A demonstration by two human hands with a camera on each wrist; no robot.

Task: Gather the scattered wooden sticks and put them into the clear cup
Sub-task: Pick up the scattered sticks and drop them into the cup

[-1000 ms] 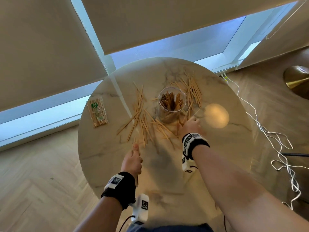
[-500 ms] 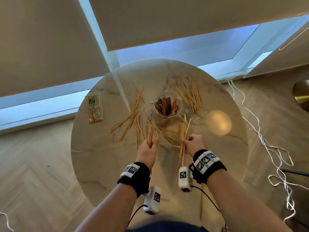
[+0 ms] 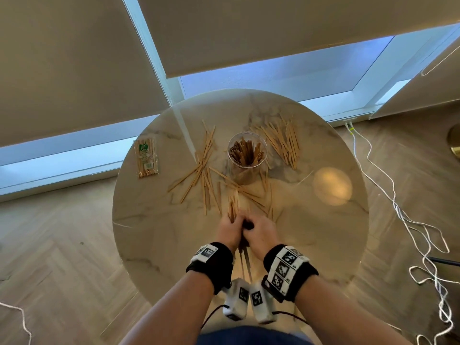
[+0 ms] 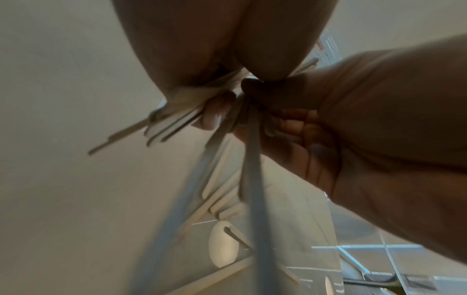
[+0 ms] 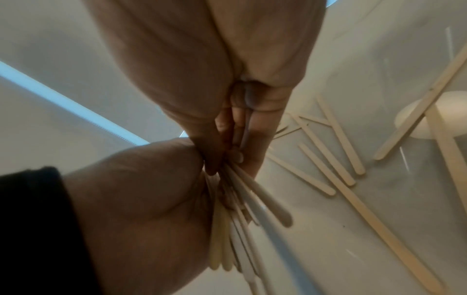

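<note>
Gathering is only partly done: you have both hands together at the near side of the round marble-patterned bench point(image 3: 154, 235), your left hand point(image 3: 227, 230) and your right hand point(image 3: 260, 232) each curled round the same bundle of flat pale wooden sticks point(image 3: 232, 207), whose far ends fan out toward the clear round plastic cup point(image 3: 247, 151). That cup stands upright near the middle of the bench and already holds a cluster of sticks on end, so some of the job is behind you. A good deal is left, by my judgement: a loose spread of sticks point(image 3: 199, 175) lies to the left of the cup, another group point(image 3: 283, 143) lies beyond it to the right, and a few more sit between the cup and your hands. A sealed clear packet of sticks point(image 3: 146, 158) rests well apart at the left edge. The head view gives you this whole layout but hides your fingers; the right wrist view shows the bundle point(image 5: 235, 219) pinched where the two hands meet, with loose sticks point(image 5: 336, 151) on the bench beside it, and the blurred left wrist view shows fingertips point(image 4: 215, 115) wrapped over the stick ends.
</note>
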